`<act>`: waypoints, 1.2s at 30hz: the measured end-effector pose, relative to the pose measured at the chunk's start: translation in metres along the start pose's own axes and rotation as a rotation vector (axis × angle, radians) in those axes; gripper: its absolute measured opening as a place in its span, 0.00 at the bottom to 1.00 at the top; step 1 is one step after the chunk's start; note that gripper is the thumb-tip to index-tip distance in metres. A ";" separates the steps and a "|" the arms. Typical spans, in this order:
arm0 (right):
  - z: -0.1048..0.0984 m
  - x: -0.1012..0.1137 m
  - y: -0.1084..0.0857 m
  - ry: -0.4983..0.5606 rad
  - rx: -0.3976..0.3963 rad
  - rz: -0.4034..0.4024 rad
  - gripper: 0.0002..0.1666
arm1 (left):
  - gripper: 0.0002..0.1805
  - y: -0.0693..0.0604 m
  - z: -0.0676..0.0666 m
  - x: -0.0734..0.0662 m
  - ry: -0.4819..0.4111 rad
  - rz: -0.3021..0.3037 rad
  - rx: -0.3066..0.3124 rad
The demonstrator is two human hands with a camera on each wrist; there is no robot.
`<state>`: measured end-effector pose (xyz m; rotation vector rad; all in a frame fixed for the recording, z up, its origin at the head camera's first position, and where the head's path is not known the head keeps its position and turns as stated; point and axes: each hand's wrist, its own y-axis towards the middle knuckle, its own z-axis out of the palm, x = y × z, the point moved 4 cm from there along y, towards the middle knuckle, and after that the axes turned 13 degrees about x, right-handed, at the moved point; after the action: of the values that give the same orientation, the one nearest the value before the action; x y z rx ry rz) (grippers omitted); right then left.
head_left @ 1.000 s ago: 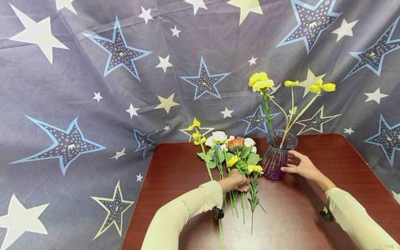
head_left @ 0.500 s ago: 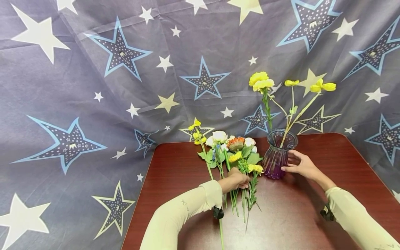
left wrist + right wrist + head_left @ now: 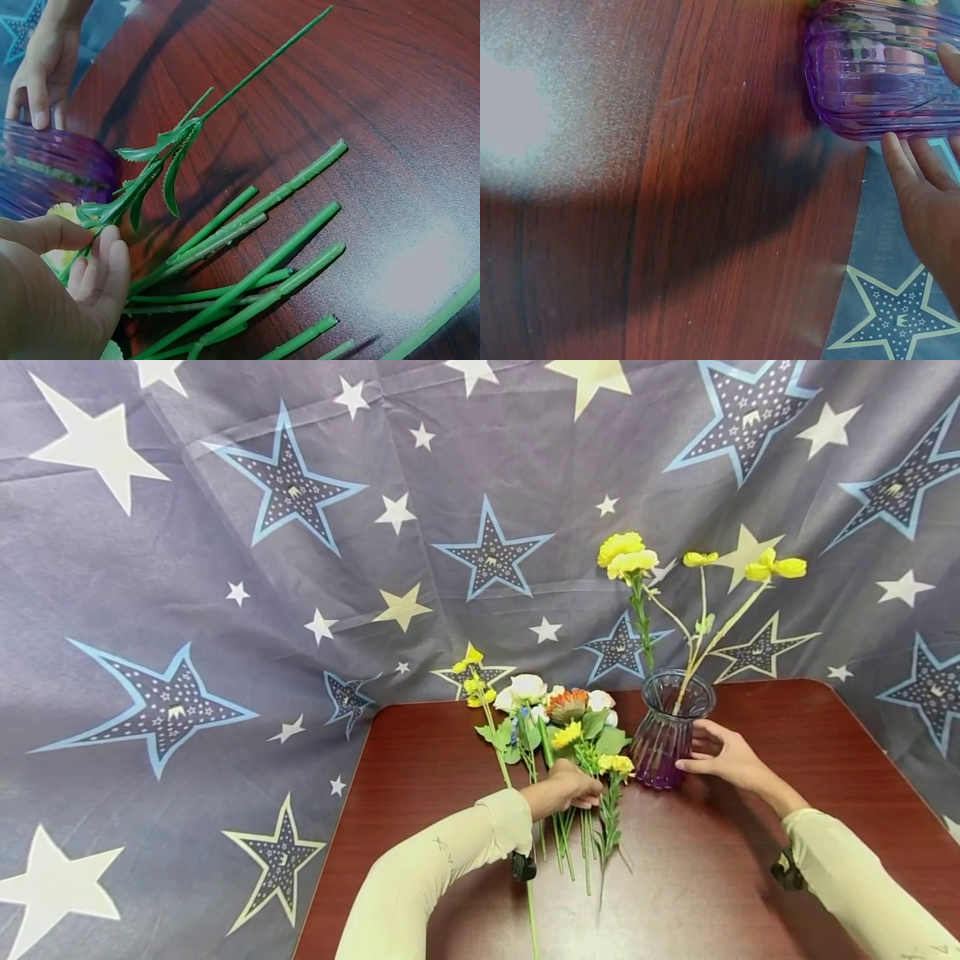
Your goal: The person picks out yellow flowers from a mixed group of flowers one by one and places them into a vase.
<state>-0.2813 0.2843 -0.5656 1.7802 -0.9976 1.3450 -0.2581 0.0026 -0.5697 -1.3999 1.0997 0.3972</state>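
My left hand point(image 3: 567, 785) pinches the leafy stem point(image 3: 161, 157) of a yellow carnation point(image 3: 615, 766) between thumb and fingers, over a bunch of cut flowers; in the left wrist view its thin bare end points away from the hand. My right hand point(image 3: 726, 762) holds the right side of a ribbed glass vase point(image 3: 660, 756), purple at the base, which stands upright. Fingers and thumb lie on opposite sides of the glass in the right wrist view. Another yellow carnation point(image 3: 628, 560) and a branched stem with yellow blooms point(image 3: 776, 568) stand in the vase.
White roses point(image 3: 527, 687), an orange flower point(image 3: 566, 706) and a small yellow flower point(image 3: 566, 733) lie left of the vase. A long yellow-flowered stem point(image 3: 489, 718) lies at their left. Several green stems point(image 3: 277, 262) point outward on the brown table point(image 3: 720, 885). A star-patterned cloth point(image 3: 390, 443) hangs behind.
The pinched carnation's stem has swung, its lower end shifting left and then slightly back right. The small yellow flower beside it has moved slightly right and up. My right hand and the vase stay put.
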 end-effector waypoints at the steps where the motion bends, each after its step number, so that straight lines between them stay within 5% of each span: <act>1: 0.000 0.000 0.000 -0.002 0.000 0.000 0.36 | 0.06 0.000 0.000 0.000 -0.005 -0.003 -0.003; 6: 0.000 0.001 0.000 -0.015 0.002 0.012 0.37 | 0.02 -0.004 0.000 -0.003 0.024 0.009 -0.019; 18: 0.001 0.005 -0.002 -0.003 0.004 0.005 0.39 | 0.06 -0.007 0.008 0.000 0.236 0.200 -0.056; 26: 0.001 0.005 -0.002 0.005 -0.001 -0.001 0.38 | 0.09 -0.007 0.007 -0.005 0.231 0.312 -0.057; 36: 0.001 0.004 -0.002 0.007 0.003 0.001 0.37 | 0.09 -0.002 0.005 -0.006 0.119 0.371 0.036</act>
<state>-0.2783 0.2836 -0.5619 1.7762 -0.9927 1.3532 -0.2575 0.0084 -0.5650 -1.1990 1.4643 0.5615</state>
